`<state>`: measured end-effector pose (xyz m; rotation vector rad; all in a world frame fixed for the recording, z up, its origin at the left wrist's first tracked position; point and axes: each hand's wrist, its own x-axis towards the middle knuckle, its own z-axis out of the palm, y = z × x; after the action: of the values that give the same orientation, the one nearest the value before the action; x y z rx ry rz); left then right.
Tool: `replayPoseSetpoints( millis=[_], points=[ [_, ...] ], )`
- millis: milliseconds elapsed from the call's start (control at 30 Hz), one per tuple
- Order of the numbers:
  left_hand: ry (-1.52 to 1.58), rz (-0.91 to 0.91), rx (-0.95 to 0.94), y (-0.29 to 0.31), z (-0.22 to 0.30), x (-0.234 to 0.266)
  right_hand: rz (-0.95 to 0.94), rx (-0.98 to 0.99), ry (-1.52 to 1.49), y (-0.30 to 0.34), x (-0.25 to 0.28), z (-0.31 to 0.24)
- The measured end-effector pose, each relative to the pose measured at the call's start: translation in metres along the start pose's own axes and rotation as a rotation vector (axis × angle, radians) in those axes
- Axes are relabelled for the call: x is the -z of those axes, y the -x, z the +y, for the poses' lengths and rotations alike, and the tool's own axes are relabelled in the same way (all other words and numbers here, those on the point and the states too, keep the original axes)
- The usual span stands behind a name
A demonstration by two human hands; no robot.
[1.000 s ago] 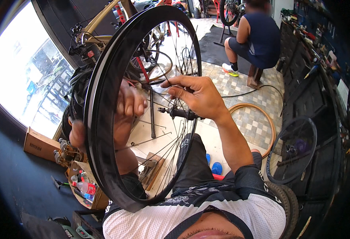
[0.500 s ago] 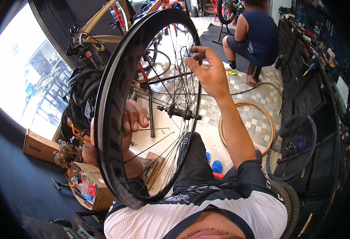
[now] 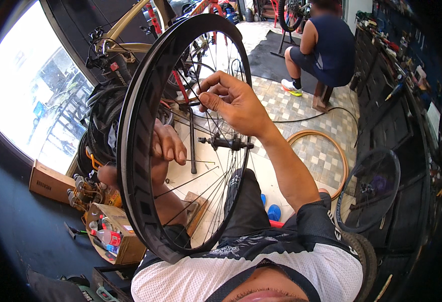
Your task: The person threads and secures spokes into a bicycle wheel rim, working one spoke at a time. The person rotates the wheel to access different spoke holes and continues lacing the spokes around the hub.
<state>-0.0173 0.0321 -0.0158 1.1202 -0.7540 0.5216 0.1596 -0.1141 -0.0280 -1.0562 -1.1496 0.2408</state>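
Upright in front of me stands a bicycle wheel with a deep black rim point(image 3: 133, 146), its lower edge against my lap and shirt. My left hand point(image 3: 166, 143) is wrapped round the rim's left side, fingers curled inside and thumb outside. Inside the wheel, my right hand point(image 3: 236, 103) pinches a thin dark spoke point(image 3: 208, 115) between thumb and fingers, above the black hub point(image 3: 226, 142). Many spokes meet at the hub. A few at the lower left, by my left fingers, end short of it with free tips.
Bikes and coiled black tyres point(image 3: 100, 118) crowd the left side, above a cardboard box point(image 3: 123, 239) of bottles. A tan tyre point(image 3: 342, 161) lies on the tiled floor, with another wheel point(image 3: 394, 186) against the right-hand drawers. Farther off, another person point(image 3: 331, 48) sits low by a bike.
My right hand has moved left and nearer, from the rim's far right side to a spoke inside the wheel. The left hand keeps its hold; the wheel has shifted slightly.
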Motion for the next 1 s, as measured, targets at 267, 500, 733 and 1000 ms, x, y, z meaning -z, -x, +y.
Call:
replayPoseSetpoints(
  millis=[267,500,733,1000],
  points=[
    [0.024,-0.076,0.007,0.001,-0.005,0.019,-0.030,0.074,0.164,0.003,-0.002,0.000],
    [-0.239,0.258,-0.076,-0.001,-0.023,0.058,-0.167,0.016,0.210,0.000,-0.001,-0.015],
    [-0.779,0.298,0.040,-0.040,-0.016,0.038,-0.142,0.100,0.203,-0.001,-0.006,-0.004],
    [-0.866,0.483,-0.060,-0.037,-0.025,0.044,-0.139,0.074,0.239,0.003,-0.009,-0.001]
  ],
)
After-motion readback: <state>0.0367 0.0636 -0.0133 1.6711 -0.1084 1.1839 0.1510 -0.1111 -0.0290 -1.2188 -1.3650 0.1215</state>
